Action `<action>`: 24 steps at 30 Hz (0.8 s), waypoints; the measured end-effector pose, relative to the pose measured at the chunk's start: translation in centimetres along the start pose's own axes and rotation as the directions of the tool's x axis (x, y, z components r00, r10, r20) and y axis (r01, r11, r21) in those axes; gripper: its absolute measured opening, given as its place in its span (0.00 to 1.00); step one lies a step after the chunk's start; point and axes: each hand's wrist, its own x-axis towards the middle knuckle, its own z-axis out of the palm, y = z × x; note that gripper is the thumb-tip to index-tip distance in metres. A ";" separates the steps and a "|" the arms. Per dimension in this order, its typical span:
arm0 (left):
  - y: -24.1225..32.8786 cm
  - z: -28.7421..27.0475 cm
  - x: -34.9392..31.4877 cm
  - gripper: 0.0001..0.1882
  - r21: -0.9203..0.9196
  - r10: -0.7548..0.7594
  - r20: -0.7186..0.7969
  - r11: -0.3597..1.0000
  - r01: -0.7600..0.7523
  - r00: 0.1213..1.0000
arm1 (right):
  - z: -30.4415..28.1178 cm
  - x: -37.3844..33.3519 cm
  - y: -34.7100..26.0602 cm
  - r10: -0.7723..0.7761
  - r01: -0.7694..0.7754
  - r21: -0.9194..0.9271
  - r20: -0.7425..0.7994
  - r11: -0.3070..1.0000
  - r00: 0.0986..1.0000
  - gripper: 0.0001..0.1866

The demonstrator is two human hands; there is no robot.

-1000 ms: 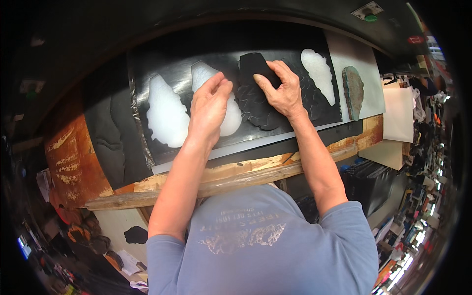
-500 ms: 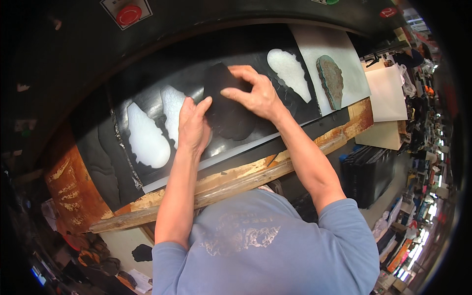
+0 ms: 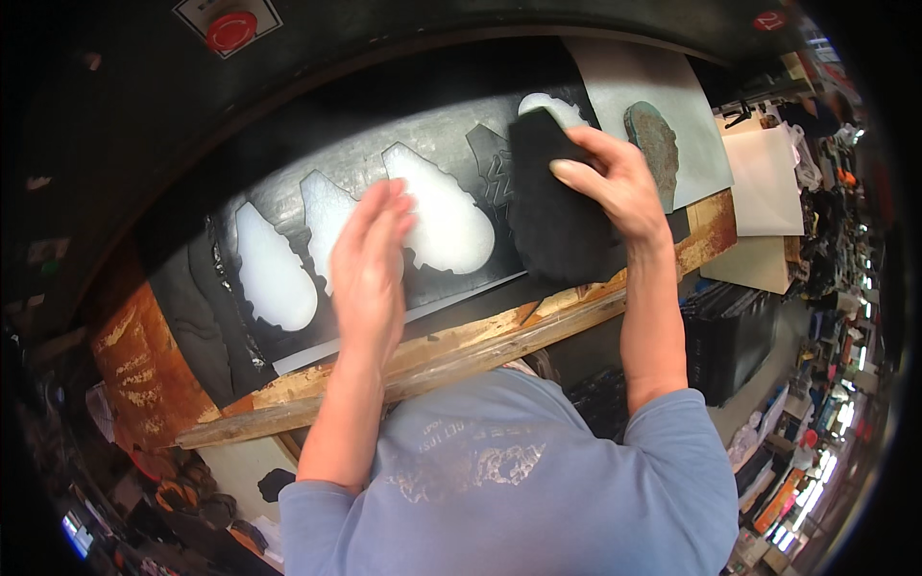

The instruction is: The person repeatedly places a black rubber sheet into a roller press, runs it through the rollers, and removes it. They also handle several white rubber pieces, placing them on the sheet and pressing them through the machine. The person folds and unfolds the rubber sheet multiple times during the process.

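Observation:
My right hand [image 3: 622,182] pinches black sole-shaped pieces [image 3: 559,226] at their upper edge, thumb on top. How many pieces lie together I cannot tell. They hang over the right part of a black sheet [image 3: 279,158]. My left hand [image 3: 370,274] hovers over the sheet with its fingers stretched out, slightly blurred, holding nothing. White sole-shaped openings show in the sheet: one [image 3: 274,274] left of my left hand, another partly behind it, and one [image 3: 449,226] just right of it. A further opening [image 3: 552,104] is mostly covered by the held pieces. Beside them runs a cut outline [image 3: 490,158].
A rusty, green-edged sole-shaped cutting die [image 3: 653,144] rests on a pale board [image 3: 605,72] at the right. Dark machine housing with a red button [image 3: 230,33] overhangs the far side. A worn wooden edge [image 3: 461,355] borders the near side. Black sheets [image 3: 735,331] stand low at right.
My right hand has moved right with the black pieces, uncovering a white opening in the middle. The left hand has come off them and sits slightly lower, its fingers straight.

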 end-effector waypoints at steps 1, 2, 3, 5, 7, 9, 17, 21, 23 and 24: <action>-0.1 1.0 0.9 0.27 -0.093 -0.194 0.011 0.976 0.194 0.981 | 0.0 1.8 1.6 -0.009 -0.001 -0.223 -0.047 0.975 0.999 0.21; -0.2 1.8 1.7 0.28 -0.192 -0.345 0.061 0.917 0.350 0.937 | 0.0 3.3 3.0 0.019 -0.030 -0.361 -0.034 0.932 0.999 0.21; -0.3 2.3 2.3 0.29 -0.220 -0.368 0.059 0.902 0.371 0.928 | 0.6 4.4 4.8 -0.041 0.011 -0.389 -0.069 0.921 0.997 0.21; -0.6 3.2 3.2 0.30 -0.262 -0.398 0.070 0.877 0.402 0.915 | 0.7 5.2 7.1 -0.128 0.055 -0.430 -0.144 0.901 0.981 0.20; -0.9 3.7 3.5 0.29 -0.224 -0.404 0.051 0.886 0.405 0.913 | 1.1 5.4 8.6 -0.204 0.111 -0.447 -0.167 0.888 0.964 0.21; -1.3 4.4 3.7 0.23 -0.167 -0.388 0.041 0.906 0.389 0.921 | 1.1 5.0 8.8 -0.257 0.167 -0.441 -0.153 0.882 0.954 0.20; -4.7 6.8 4.4 0.13 -0.151 -0.144 0.093 0.976 0.157 0.985 | 1.2 4.9 8.7 -0.433 0.287 -0.496 -0.209 0.819 0.877 0.20; -6.8 7.2 5.0 0.18 -0.344 -0.093 0.248 0.922 0.177 0.964 | 0.8 5.5 9.7 -0.523 0.399 -0.470 -0.167 0.787 0.836 0.24; -7.4 7.0 5.5 0.17 -0.400 -0.093 0.283 0.893 0.205 0.955 | 0.7 5.8 9.6 -0.537 0.447 -0.380 -0.173 0.810 0.826 0.25; -7.7 6.8 5.7 0.16 -0.445 -0.093 0.315 0.865 0.233 0.944 | 0.7 5.9 9.5 -0.499 0.426 -0.323 -0.191 0.845 0.846 0.26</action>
